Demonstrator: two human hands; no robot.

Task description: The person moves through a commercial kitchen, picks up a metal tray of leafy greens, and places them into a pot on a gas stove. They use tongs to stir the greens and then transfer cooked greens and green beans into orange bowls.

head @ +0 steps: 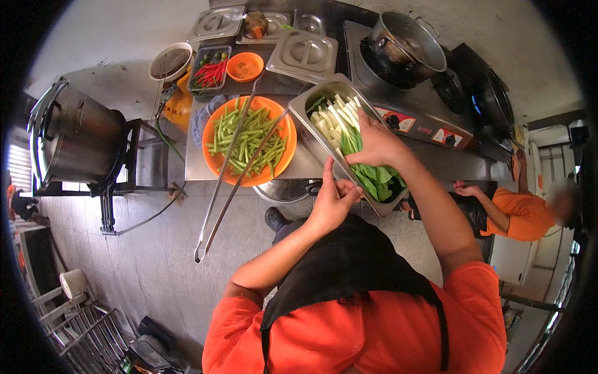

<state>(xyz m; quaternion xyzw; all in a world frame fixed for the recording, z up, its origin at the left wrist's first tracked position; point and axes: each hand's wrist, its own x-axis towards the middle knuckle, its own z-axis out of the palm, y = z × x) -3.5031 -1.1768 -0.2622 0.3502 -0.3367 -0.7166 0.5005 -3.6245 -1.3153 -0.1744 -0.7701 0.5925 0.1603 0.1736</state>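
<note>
A rectangular stainless steel pan stands tilted at the counter's edge, filled with leafy greens that have thick white stalks. My right hand reaches into it, its fingers around a bunch of the greens. My left hand is at the near side of the pan, thumb and fingers against its rim. Left of the pan sits an orange bowl of cut green beans. Long metal tongs lie across that bowl, their handle end jutting over the floor.
Behind are lidded steel pans, a small orange bowl and a tray of red chillies. A large pot stands on the stove at right. Another pot is at left. A person in orange stands at far right.
</note>
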